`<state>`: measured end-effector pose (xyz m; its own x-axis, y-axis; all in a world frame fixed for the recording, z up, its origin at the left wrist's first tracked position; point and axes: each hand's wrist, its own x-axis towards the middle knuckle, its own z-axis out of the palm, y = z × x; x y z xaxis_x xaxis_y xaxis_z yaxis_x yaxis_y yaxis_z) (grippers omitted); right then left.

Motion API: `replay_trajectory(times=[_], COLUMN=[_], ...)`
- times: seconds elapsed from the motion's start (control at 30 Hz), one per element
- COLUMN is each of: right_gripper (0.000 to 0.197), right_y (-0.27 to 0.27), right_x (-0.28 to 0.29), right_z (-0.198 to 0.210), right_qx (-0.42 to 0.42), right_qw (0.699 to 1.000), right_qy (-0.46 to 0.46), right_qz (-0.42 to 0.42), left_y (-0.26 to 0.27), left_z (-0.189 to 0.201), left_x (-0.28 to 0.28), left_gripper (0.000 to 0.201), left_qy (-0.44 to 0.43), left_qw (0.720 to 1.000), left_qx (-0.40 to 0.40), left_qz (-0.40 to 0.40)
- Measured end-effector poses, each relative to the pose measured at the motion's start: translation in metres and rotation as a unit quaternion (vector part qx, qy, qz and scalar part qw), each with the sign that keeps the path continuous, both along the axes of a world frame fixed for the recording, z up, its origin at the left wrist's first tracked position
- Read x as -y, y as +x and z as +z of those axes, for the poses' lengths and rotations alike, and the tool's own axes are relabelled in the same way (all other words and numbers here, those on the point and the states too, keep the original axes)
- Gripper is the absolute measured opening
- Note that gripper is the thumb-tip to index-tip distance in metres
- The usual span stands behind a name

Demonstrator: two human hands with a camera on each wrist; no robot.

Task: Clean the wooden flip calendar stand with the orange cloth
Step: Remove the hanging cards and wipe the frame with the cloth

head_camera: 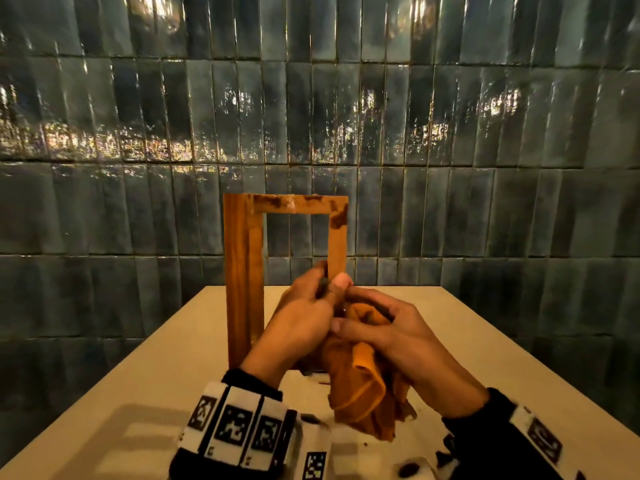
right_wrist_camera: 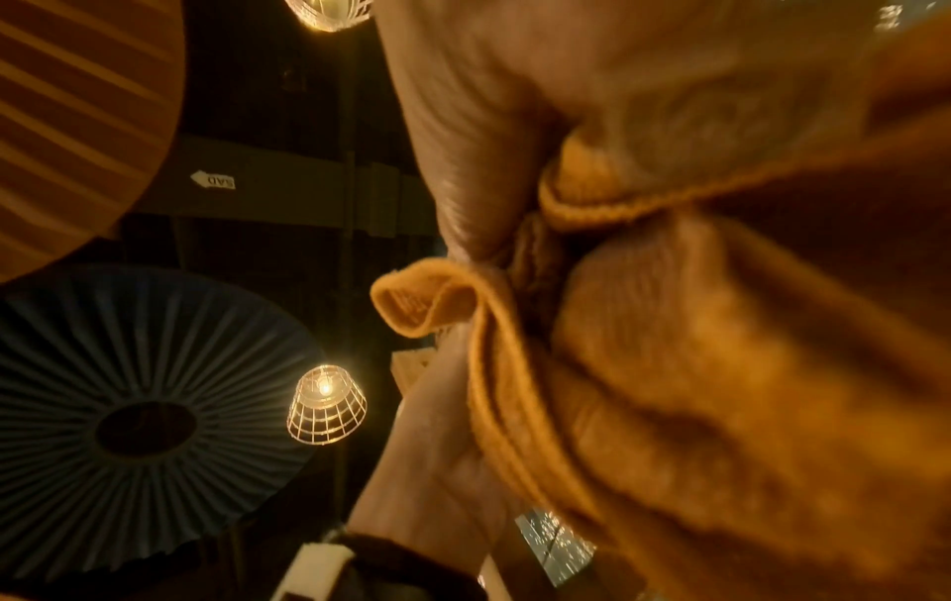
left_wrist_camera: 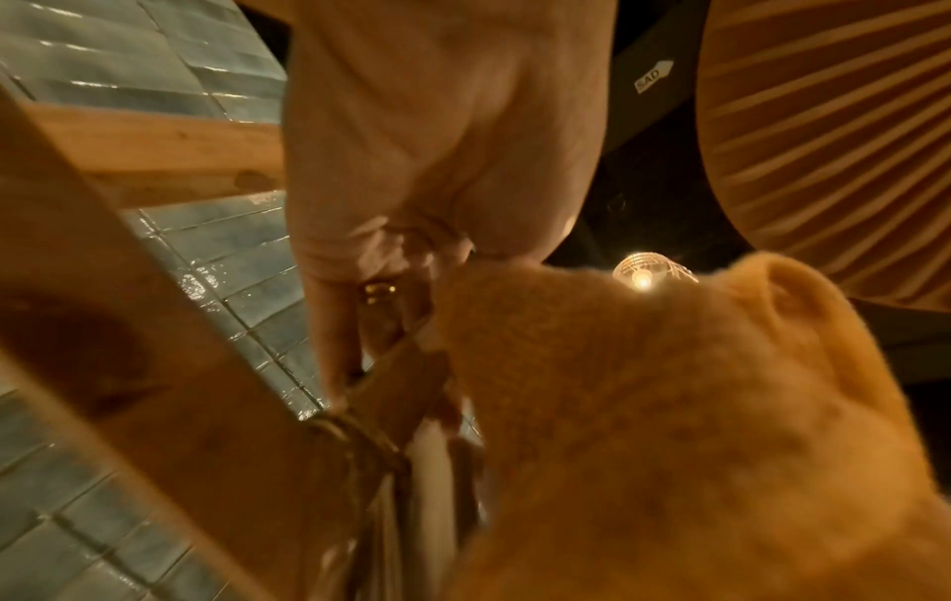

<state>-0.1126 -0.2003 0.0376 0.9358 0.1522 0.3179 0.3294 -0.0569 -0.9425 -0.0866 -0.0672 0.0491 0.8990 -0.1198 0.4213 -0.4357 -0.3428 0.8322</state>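
Note:
A wooden calendar stand point(head_camera: 242, 271), an upright rectangular frame with dark stains along its top bar, stands on the table. My left hand point(head_camera: 311, 299) grips the frame's right post low down, thumb in front and fingers behind. My right hand point(head_camera: 381, 327) holds the bunched orange cloth point(head_camera: 360, 386) against that same post just below the left hand. In the left wrist view the frame point(left_wrist_camera: 170, 366) and the orange cloth point(left_wrist_camera: 669, 427) fill the picture beside my left hand point(left_wrist_camera: 411, 203). The right wrist view shows the orange cloth point(right_wrist_camera: 694, 366) wrapped in my right hand point(right_wrist_camera: 489, 122).
The beige table point(head_camera: 450, 323) reaches back to a dark glazed tile wall point(head_camera: 311, 98). Dark crumbs and smears point(head_camera: 408, 469) lie on the table near its front edge. Hanging lamps point(right_wrist_camera: 327, 402) show overhead in the wrist views.

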Motion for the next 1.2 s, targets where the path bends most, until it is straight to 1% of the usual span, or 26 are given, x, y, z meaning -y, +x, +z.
replay_trajectory(times=[0.07, 0.1, 0.17, 0.2, 0.27, 0.33, 0.37, 0.43, 0.5, 0.53, 0.57, 0.6, 0.67, 0.7, 0.73, 0.77, 0.8, 0.83, 0.87, 0.9, 0.93, 0.97, 1.03, 1.1, 1.13, 1.2], right_gripper=[0.061, 0.057, 0.041, 0.034, 0.029, 0.036, 0.042, 0.05, 0.076, 0.085, 0.084, 0.074, 0.049, 0.037, 0.025, 0.021, 0.022, 0.023, 0.026, 0.029, 0.032, 0.032, 0.03, 0.029, 0.029, 0.027], right_y=[-0.007, -0.007, -0.005, -0.003, 0.004, 0.012, 0.017, 0.023, 0.027, 0.029, 0.03, 0.029, 0.027, 0.026, 0.023, 0.016, 0.01, 0.008, 0.007, 0.009, 0.011, 0.012, 0.012, 0.013, 0.014, 0.015], right_x=[0.01, 0.018, 0.037, 0.045, 0.062, 0.073, 0.076, 0.082, 0.085, 0.085, 0.085, 0.083, 0.077, 0.073, 0.066, 0.057, 0.048, 0.04, 0.032, 0.027, 0.022, 0.019, 0.016, 0.019, 0.021, 0.023], right_z=[0.007, 0.01, 0.016, 0.018, 0.018, 0.015, 0.013, 0.009, 0.005, 0.005, 0.007, 0.01, 0.015, 0.016, 0.02, 0.024, 0.027, 0.029, 0.03, 0.03, 0.029, 0.029, 0.028, 0.026, 0.026, 0.027], right_qx=[-0.022, -0.028, -0.064, -0.094, -0.156, -0.185, -0.191, -0.192, -0.173, -0.16, -0.147, -0.126, -0.056, 0.009, 0.101, 0.217, 0.33, 0.425, 0.496, 0.547, 0.578, 0.587, 0.594, 0.606, 0.613, 0.615], right_qw=[0.999, 0.998, 0.991, 0.982, 0.946, 0.903, 0.892, 0.887, 0.893, 0.9, 0.906, 0.913, 0.93, 0.939, 0.945, 0.94, 0.92, 0.889, 0.845, 0.796, 0.758, 0.742, 0.737, 0.725, 0.722, 0.728], right_qy=[0.005, 0.031, 0.1, 0.148, 0.278, 0.387, 0.41, 0.42, 0.413, 0.404, 0.397, 0.387, 0.357, 0.325, 0.268, 0.186, 0.096, 0.002, -0.098, -0.184, -0.242, -0.271, -0.276, -0.27, -0.264, -0.242], right_qz=[-0.038, -0.052, -0.064, -0.069, -0.061, -0.027, -0.013, 0.003, 0.032, 0.038, 0.031, 0.013, -0.07, -0.115, -0.157, -0.187, -0.189, -0.173, -0.173, -0.18, -0.182, -0.177, -0.167, -0.182, -0.185, -0.181], left_y=[-0.002, -0.003, -0.004, -0.004, -0.004, -0.005, -0.007, -0.01, -0.012, -0.012, -0.012, -0.012, -0.01, -0.009, -0.009, -0.009, -0.009, -0.01, -0.011, -0.011, -0.012, -0.013, -0.015, -0.017, -0.018, -0.019], left_z=[0.003, 0.005, 0.008, 0.009, 0.011, 0.014, 0.015, 0.017, 0.017, 0.017, 0.016, 0.016, 0.014, 0.013, 0.012, 0.011, 0.01, 0.01, 0.009, 0.008, 0.008, 0.008, 0.009, 0.009, 0.01, 0.012], left_x=[-0.004, -0.007, -0.013, -0.016, -0.019, -0.021, -0.021, -0.021, -0.022, -0.021, -0.021, -0.02, -0.016, -0.013, -0.01, -0.006, -0.001, 0.003, 0.006, 0.01, 0.012, 0.013, 0.013, 0.012, 0.012, 0.012], left_gripper=[0.026, 0.023, 0.021, 0.022, 0.025, 0.026, 0.026, 0.025, 0.025, 0.025, 0.027, 0.028, 0.031, 0.031, 0.032, 0.032, 0.033, 0.034, 0.034, 0.034, 0.032, 0.031, 0.03, 0.029, 0.029, 0.03], left_qy=[-0.026, -0.051, -0.084, -0.093, -0.123, -0.157, -0.17, -0.189, -0.205, -0.212, -0.214, -0.216, -0.218, -0.215, -0.208, -0.204, -0.203, -0.204, -0.205, -0.207, -0.21, -0.215, -0.225, -0.221, -0.219, -0.222], left_qw=[0.999, 0.998, 0.995, 0.994, 0.99, 0.982, 0.977, 0.97, 0.962, 0.96, 0.959, 0.959, 0.959, 0.962, 0.965, 0.968, 0.969, 0.97, 0.97, 0.969, 0.969, 0.967, 0.963, 0.961, 0.96, 0.953], left_qx=[-0.016, -0.028, -0.046, -0.05, -0.052, -0.061, -0.067, -0.075, -0.078, -0.077, -0.077, -0.077, -0.079, -0.076, -0.07, -0.061, -0.054, -0.046, -0.037, -0.028, -0.022, -0.021, -0.026, -0.032, -0.035, -0.047], left_qz=[-0.017, -0.028, -0.036, -0.038, -0.054, -0.088, -0.105, -0.136, -0.161, -0.167, -0.168, -0.166, -0.16, -0.152, -0.141, -0.133, -0.129, -0.127, -0.127, -0.129, -0.132, -0.135, -0.145, -0.162, -0.172, -0.198])
